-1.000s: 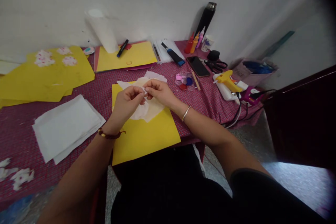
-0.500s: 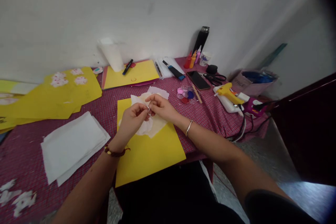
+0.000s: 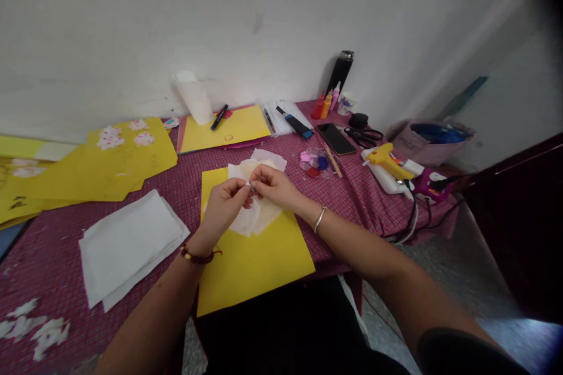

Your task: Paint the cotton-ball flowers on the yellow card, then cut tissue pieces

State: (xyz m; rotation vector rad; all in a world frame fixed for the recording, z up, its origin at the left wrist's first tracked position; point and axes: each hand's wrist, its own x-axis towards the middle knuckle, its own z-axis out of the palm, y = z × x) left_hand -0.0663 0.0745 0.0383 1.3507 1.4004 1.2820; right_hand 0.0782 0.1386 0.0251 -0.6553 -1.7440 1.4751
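My left hand (image 3: 226, 204) and my right hand (image 3: 275, 186) meet fingertip to fingertip. Both are closed in a pinch on a small piece of white tissue paper (image 3: 248, 184), mostly covered by the fingers. Just beneath them, thin white tissue sheets (image 3: 244, 222) lie loosely overlapped, partly hidden by the hands. These rest on the upper part of a yellow paper sheet (image 3: 257, 275) at the table's front edge.
Left of me lies a stack of white paper (image 3: 132, 249), with torn scraps (image 3: 50, 334) nearer. Beyond are yellow sheets with pink-dotted shapes (image 3: 109, 137). To the right are a paint palette (image 3: 314, 172), a phone (image 3: 336, 139), scissors (image 3: 364, 136) and a yellow glue gun (image 3: 387, 159) with cables.
The right hand's fingers have drawn in closer to the left fingertips over the small tissue piece. The whole view has shifted slightly, so the table appears a little lower and farther right.
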